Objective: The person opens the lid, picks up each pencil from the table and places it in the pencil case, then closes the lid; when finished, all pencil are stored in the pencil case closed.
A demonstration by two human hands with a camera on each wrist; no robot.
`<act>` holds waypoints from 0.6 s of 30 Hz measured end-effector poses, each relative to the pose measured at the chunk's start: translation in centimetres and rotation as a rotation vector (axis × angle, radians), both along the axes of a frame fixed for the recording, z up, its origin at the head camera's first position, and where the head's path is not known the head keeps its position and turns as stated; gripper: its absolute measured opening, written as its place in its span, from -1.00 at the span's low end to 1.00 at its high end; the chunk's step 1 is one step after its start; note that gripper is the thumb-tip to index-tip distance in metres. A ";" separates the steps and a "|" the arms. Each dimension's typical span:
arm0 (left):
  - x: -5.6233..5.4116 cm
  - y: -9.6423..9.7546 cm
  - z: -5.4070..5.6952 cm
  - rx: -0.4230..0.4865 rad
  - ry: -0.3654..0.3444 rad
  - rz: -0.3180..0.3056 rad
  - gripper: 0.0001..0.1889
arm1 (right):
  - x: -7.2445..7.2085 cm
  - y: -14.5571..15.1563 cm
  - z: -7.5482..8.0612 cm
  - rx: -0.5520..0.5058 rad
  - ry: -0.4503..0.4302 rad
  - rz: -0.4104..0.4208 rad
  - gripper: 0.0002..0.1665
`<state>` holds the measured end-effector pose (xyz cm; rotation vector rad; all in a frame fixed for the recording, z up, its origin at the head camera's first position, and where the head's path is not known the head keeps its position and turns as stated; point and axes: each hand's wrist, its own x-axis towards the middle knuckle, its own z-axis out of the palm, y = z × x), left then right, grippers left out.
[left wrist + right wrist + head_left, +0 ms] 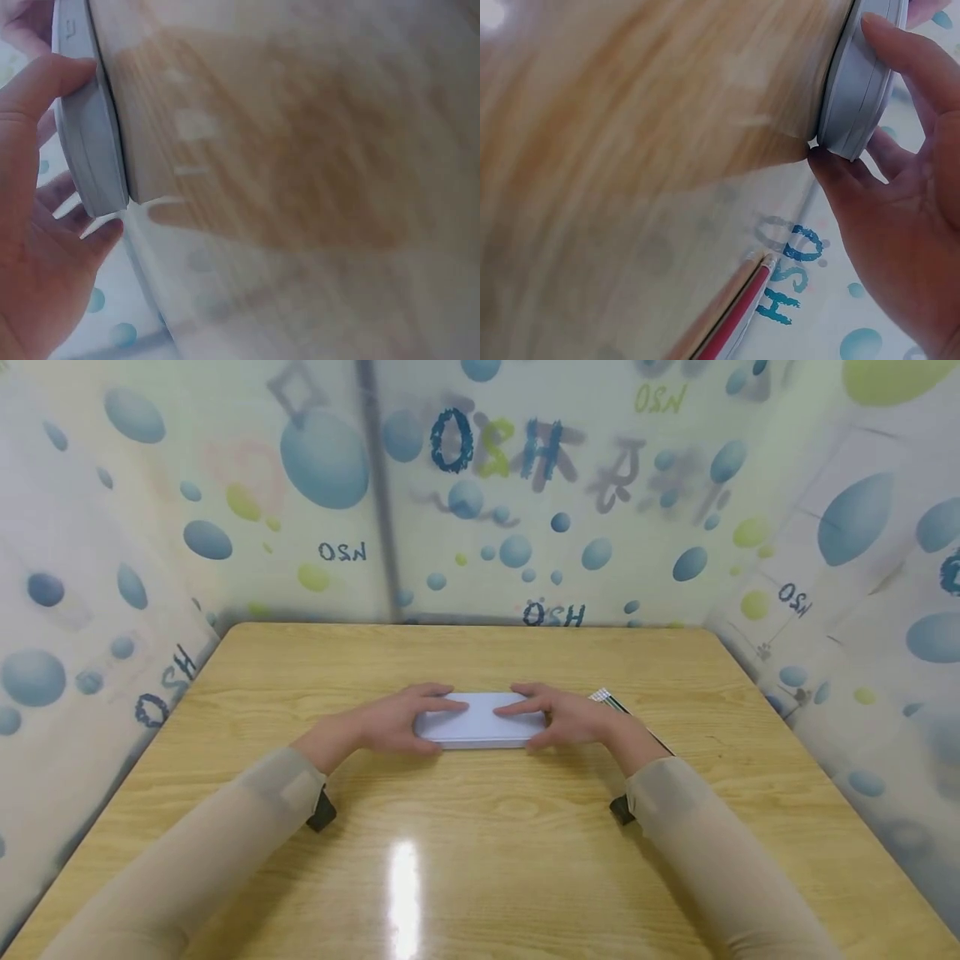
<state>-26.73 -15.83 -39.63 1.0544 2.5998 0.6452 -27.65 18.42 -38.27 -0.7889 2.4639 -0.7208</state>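
A pale blue, flat, oblong pencil case (480, 727) lies on the wooden table (480, 827), its long side toward me. A seam runs along its side (94, 142), and a small latch shows in the left wrist view. My left hand (393, 722) grips the left end, thumb on the near side and other fingers over the top and around the end. At the right end, my right hand (577, 718) holds the case the same way. Both wrist views show the thumbs pressed against its side. The case looks closed; its contents are hidden.
A slim bundle of what look like pencils (602, 695) lies just right of the case, partly hidden behind my right forearm. In the right wrist view a red pencil (739, 311) shows. Walls covered with a droplet pattern (517, 552) enclose the table's back and sides.
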 end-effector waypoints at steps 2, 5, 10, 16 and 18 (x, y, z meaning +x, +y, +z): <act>0.1 0.2 0.0 0.003 0.013 -0.010 -0.25 | -0.1 0.0 0.0 0.006 -0.007 -0.005 -0.23; 0.0 0.3 0.0 0.001 0.026 -0.018 -0.25 | -0.3 -0.1 0.0 0.001 -0.012 -0.010 -0.24; -0.1 0.2 -0.1 -0.008 -0.002 -0.003 -0.23 | -0.4 -0.2 -0.1 0.010 -0.023 -0.004 -0.24; -0.2 0.4 0.2 -0.023 -0.008 0.011 -0.22 | -0.5 -0.3 0.1 0.043 -0.016 0.000 -0.22; -0.2 0.5 0.3 -0.025 0.002 0.012 -0.23 | -0.6 -0.3 0.1 0.048 -0.010 0.002 -0.22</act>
